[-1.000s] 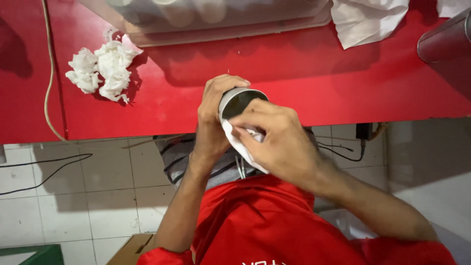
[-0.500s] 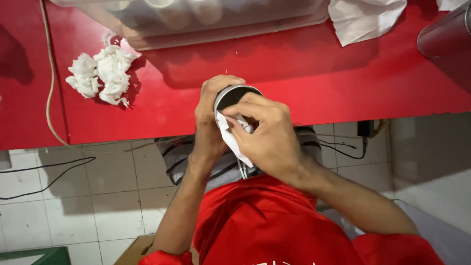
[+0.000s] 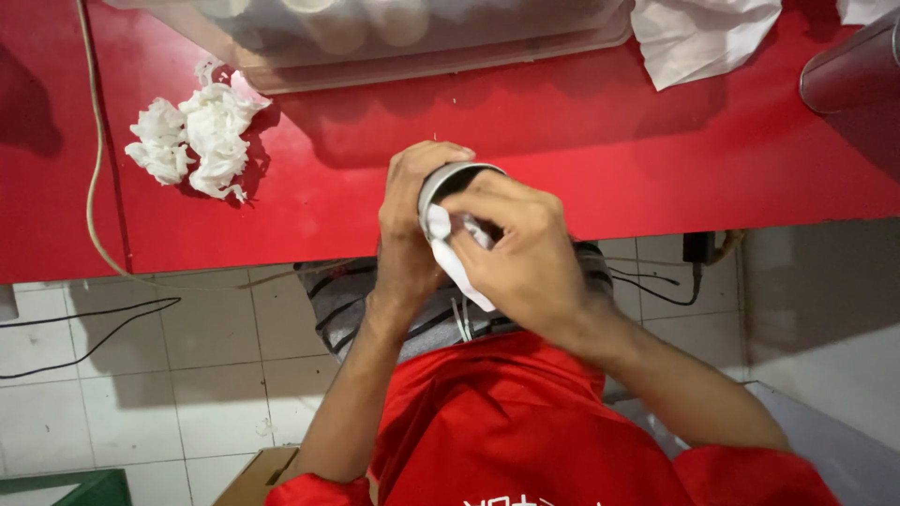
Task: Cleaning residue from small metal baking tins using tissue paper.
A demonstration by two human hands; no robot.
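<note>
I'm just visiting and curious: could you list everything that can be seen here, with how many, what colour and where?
metal cup: one, silvery, held at the table's near edge.
white tissue: one, pressed into the cup's mouth, a tail hanging below.
crumpled tissues: a small pile, white, on the table to the left.
red table: one, across the top of the view.
clear plastic container: one, at the table's far edge; pale round shapes show inside.
white cloth or paper: one, top right.
grey cylinder: one, far right, partly cut off.
cables: several, one beige over the table, dark ones on the tiled floor.
left hand: wrapped around the cup.
right hand: pushing the tissue into the cup.
</note>
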